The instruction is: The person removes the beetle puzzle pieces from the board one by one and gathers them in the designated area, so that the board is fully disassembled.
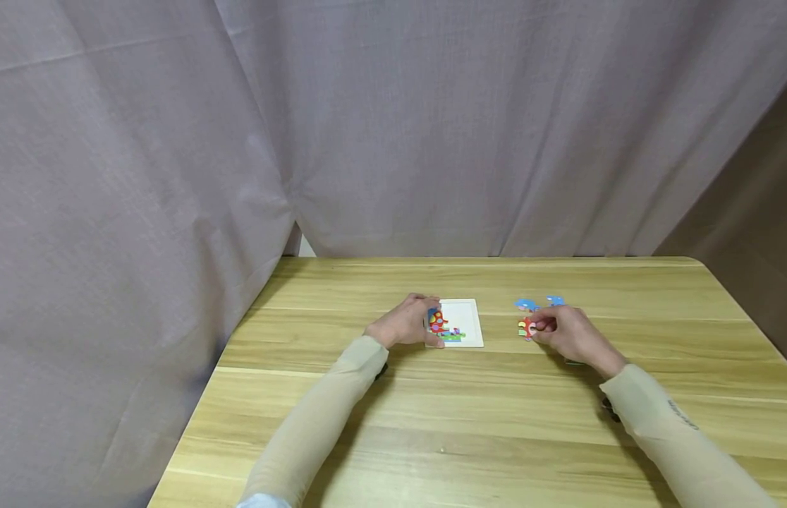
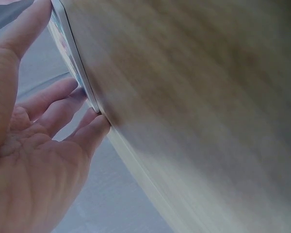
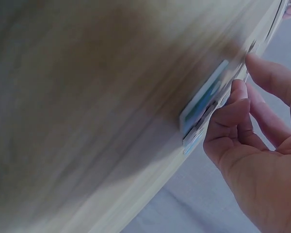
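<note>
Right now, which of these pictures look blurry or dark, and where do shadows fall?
Head view: fairly crisp, with soft shadows along the inner sides of both sleeves on the table; left wrist view: the table's surface looks smeared, dimming toward the upper right; right wrist view: also hazy, darkest toward the upper left, with a shadow beside the right grip and soft-edged puzzle pieces.

the white board (image 1: 463, 317) is partly hidden, the sleeve lettering (image 1: 683, 415) too small to read.
</note>
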Motion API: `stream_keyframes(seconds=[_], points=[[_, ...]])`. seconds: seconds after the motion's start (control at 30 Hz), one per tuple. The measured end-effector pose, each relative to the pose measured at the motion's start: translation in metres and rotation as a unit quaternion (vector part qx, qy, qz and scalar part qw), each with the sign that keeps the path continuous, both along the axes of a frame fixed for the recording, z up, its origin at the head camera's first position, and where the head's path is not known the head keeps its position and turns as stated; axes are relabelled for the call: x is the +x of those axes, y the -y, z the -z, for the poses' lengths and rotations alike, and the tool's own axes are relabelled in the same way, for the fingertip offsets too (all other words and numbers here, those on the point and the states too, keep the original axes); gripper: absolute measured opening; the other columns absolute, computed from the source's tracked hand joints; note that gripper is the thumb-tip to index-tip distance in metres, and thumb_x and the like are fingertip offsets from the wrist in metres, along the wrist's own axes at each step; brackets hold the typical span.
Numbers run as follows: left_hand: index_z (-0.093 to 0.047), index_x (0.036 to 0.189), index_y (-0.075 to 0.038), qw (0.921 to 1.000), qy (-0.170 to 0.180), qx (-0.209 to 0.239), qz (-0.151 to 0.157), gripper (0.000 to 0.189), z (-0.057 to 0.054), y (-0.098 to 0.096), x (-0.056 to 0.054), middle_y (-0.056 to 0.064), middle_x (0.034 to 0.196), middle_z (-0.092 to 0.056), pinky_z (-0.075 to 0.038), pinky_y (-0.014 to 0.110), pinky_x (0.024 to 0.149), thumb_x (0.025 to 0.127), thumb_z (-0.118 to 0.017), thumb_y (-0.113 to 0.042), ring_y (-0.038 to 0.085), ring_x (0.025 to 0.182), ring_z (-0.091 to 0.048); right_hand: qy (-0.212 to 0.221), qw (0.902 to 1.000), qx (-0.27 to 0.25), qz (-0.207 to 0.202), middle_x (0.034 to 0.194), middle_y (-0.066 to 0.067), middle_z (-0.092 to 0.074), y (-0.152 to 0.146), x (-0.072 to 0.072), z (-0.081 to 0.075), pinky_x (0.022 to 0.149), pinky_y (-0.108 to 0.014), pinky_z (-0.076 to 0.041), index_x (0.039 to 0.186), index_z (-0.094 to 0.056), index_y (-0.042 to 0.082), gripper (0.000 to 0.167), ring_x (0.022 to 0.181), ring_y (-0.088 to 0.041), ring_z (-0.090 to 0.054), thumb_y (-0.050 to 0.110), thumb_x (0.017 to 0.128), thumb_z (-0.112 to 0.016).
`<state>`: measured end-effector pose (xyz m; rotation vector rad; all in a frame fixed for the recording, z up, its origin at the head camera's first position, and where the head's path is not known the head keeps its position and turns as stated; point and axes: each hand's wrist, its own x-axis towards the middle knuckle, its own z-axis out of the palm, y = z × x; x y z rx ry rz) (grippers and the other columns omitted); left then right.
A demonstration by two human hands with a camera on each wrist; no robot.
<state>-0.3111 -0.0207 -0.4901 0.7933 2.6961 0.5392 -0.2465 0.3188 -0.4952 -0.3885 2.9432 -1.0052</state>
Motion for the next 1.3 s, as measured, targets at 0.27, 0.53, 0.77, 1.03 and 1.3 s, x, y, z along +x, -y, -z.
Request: stream_keyframes(seconds=[0.27, 0.53, 0.77, 1.03, 1.3], points=[[-0.057, 0.158, -0.013, 0.9999, -0.008, -0.003, 0.007, 0.082, 0.001, 0.0, -0.001, -0.001, 0.175, -0.045, -0.036, 0.038, 0.135, 0.089, -0.092, -0.041, 0.024, 0.164, -0.036, 0.006, 0.9998, 0.019, 0.005, 0.09, -0.007, -0.075, -0.004, -0.002, 0.001, 0.068, -0.019, -0.049, 0.109, -0.079, -0.005, 0.019, 0.08, -0.005, -0.058, 0.002, 0.091, -0.08], [-0.06, 0.155, -0.011, 0.9997, -0.016, -0.003, 0.016, 0.078, 0.001, 0.001, -0.002, 0.001, 0.174, -0.046, -0.036, 0.037, 0.135, 0.09, -0.092, -0.04, 0.026, 0.164, -0.037, 0.026, 0.9991, 0.034, 0.008, 0.09, -0.006, -0.07, -0.003, -0.003, -0.004, 0.068, -0.021, -0.044, 0.109, -0.078, -0.006, 0.019, 0.082, -0.013, -0.056, 0.003, 0.093, -0.079], [-0.058, 0.157, -0.013, 0.9998, -0.014, -0.011, 0.011, 0.08, 0.001, 0.0, -0.001, -0.001, 0.175, -0.045, -0.037, 0.037, 0.135, 0.09, -0.091, -0.042, 0.024, 0.165, -0.036, 0.031, 0.9989, 0.034, 0.011, 0.089, -0.006, -0.069, -0.003, -0.004, -0.004, 0.068, -0.021, -0.043, 0.109, -0.077, -0.007, 0.019, 0.081, -0.013, -0.055, 0.002, 0.092, -0.078], [-0.059, 0.156, -0.014, 0.9999, -0.011, -0.01, 0.008, 0.078, 0.002, 0.0, -0.001, -0.002, 0.175, -0.044, -0.037, 0.037, 0.134, 0.09, -0.091, -0.042, 0.023, 0.165, -0.035, 0.024, 0.9992, 0.03, 0.013, 0.09, -0.007, -0.071, -0.002, -0.004, -0.005, 0.068, -0.02, -0.045, 0.111, -0.077, -0.007, 0.021, 0.08, -0.01, -0.056, 0.002, 0.092, -0.079], [-0.059, 0.157, -0.015, 0.9999, -0.004, -0.009, 0.003, 0.078, 0.003, 0.001, -0.001, -0.004, 0.176, -0.043, -0.037, 0.037, 0.134, 0.091, -0.09, -0.043, 0.022, 0.166, -0.034, 0.026, 0.9991, 0.027, 0.02, 0.095, -0.008, -0.075, 0.007, -0.001, -0.01, 0.067, -0.019, -0.046, 0.122, -0.074, -0.011, 0.031, 0.083, -0.013, -0.059, 0.007, 0.097, -0.077]])
